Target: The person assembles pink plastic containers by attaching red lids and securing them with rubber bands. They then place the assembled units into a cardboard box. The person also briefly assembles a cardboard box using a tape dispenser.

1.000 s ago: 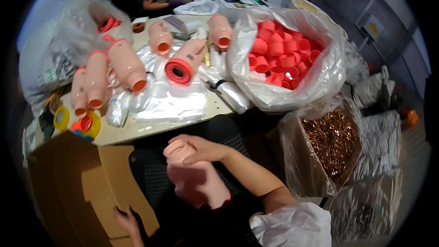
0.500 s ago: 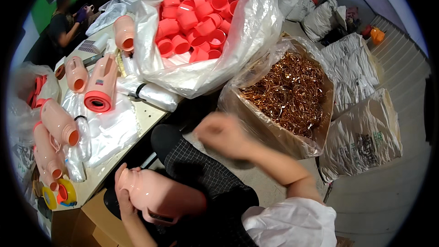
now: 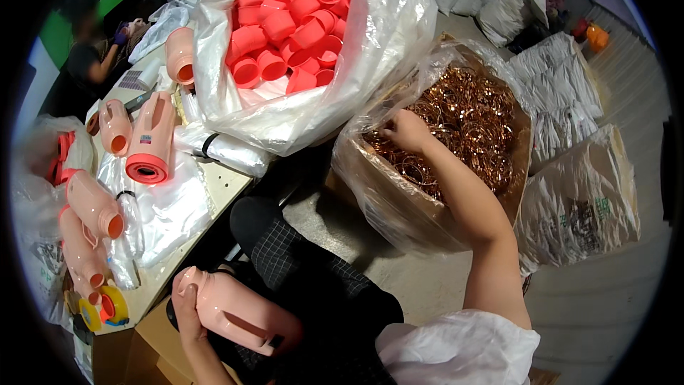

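Observation:
My left hand [image 3: 188, 311] is wrapped round the neck end of a glossy pink thermos jug shell [image 3: 239, 305], which lies tilted across my lap. The shell's handle faces up, and its far end rests by my dark checked trousers. My right hand [image 3: 407, 130] is at the near left part of a pile of thin, shiny copper-coloured rings [image 3: 467, 125]. Its fingers are curled down among the rings; what they pinch, if anything, is hidden. The rings fill a cardboard box [image 3: 522, 164] lined with clear plastic, to the right of my knees.
A big clear bag [image 3: 388, 43] of red cups [image 3: 278, 25] stands beyond my knees. Several pink jug shells [image 3: 92, 203] and a jug with a red base [image 3: 151, 135] lie on the table [image 3: 224, 182] at left. White sacks [image 3: 581, 199] stand at right. Another person [image 3: 89, 57] sits far left.
My right hand has moved up and away from above my lap into the rings. The jug shell in my left hand has turned, bringing its handle upward. The view has shifted slightly.

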`<state>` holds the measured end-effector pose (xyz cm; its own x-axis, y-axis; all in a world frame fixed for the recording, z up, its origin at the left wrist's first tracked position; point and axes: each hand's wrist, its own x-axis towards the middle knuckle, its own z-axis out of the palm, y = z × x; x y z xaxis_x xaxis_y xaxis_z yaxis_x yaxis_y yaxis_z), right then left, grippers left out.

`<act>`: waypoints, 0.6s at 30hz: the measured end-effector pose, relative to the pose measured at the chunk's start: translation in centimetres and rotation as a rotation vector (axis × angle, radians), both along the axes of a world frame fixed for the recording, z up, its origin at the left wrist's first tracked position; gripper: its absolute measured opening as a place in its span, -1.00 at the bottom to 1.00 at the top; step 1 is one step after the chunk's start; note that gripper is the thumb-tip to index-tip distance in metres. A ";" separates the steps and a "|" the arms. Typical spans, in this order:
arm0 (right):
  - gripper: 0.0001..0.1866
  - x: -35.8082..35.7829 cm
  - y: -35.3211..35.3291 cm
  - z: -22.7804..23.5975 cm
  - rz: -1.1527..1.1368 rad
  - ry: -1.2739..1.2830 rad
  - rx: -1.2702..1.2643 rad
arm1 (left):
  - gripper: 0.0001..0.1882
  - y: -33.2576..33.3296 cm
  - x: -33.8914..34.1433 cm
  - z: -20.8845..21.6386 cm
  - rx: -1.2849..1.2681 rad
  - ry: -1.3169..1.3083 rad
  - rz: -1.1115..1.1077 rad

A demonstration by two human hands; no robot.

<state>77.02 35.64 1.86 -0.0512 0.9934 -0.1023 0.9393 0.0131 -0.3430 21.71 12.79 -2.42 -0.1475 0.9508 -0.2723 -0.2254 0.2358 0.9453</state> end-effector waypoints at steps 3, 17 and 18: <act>-0.77 1.0 -1.4 2.0 -0.103 0.070 -0.022 | -0.44 -0.4 -0.6 0.7 0.005 0.041 0.029; -0.88 3.4 -5.4 6.9 -0.431 0.900 -0.037 | -0.48 -1.0 -2.3 -0.4 0.006 0.010 0.086; -0.90 2.6 -6.5 7.8 -0.509 1.029 -0.030 | -0.48 -1.0 -2.4 -0.5 0.009 -0.014 0.093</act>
<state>79.64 29.12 9.61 0.2825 0.9208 -0.2690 0.1074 -0.3090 -0.9450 19.30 11.81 -2.97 -0.2318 0.9356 -0.2664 -0.2589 0.2047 0.9440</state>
